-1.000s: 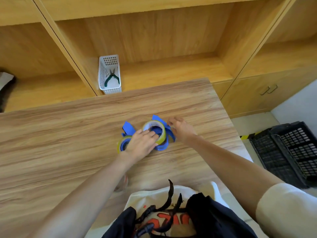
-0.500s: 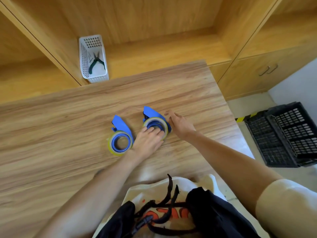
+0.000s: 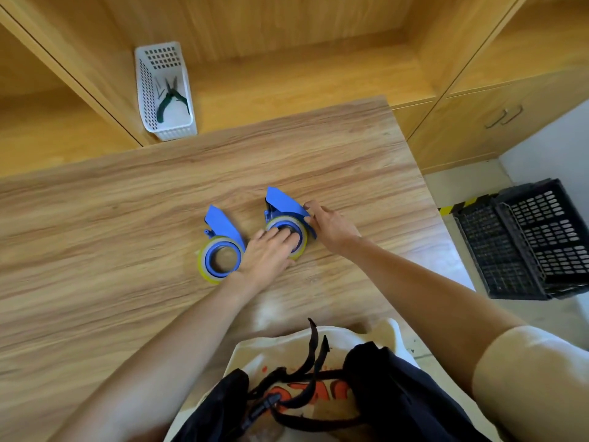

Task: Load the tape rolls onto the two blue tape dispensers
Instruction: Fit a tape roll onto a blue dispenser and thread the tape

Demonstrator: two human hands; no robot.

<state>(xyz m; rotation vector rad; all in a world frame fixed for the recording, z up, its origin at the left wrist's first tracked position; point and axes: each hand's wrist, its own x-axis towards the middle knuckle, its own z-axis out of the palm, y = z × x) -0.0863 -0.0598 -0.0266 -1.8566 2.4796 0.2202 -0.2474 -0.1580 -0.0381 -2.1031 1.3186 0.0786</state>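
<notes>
Two blue tape dispensers lie side by side on the wooden table (image 3: 127, 218). The left dispenser (image 3: 220, 223) carries a yellowish tape roll (image 3: 204, 266) around its blue hub and nobody touches it. The right dispenser (image 3: 282, 202) also has a tape roll (image 3: 301, 242) on its hub. My left hand (image 3: 267, 253) lies flat on that roll, fingers pressing over the hub. My right hand (image 3: 330, 223) holds the right dispenser's blue edge with its fingertips.
A white perforated basket (image 3: 149, 90) with green-handled pliers (image 3: 170, 100) stands on the shelf behind the table. A black plastic crate (image 3: 526, 240) sits on the floor to the right. The table's right edge is close to my right arm.
The view has tilted down a little. The two dispensers, bunched together a second ago, lie apart. My left hand stays on the right roll and my right hand on that dispenser's edge.
</notes>
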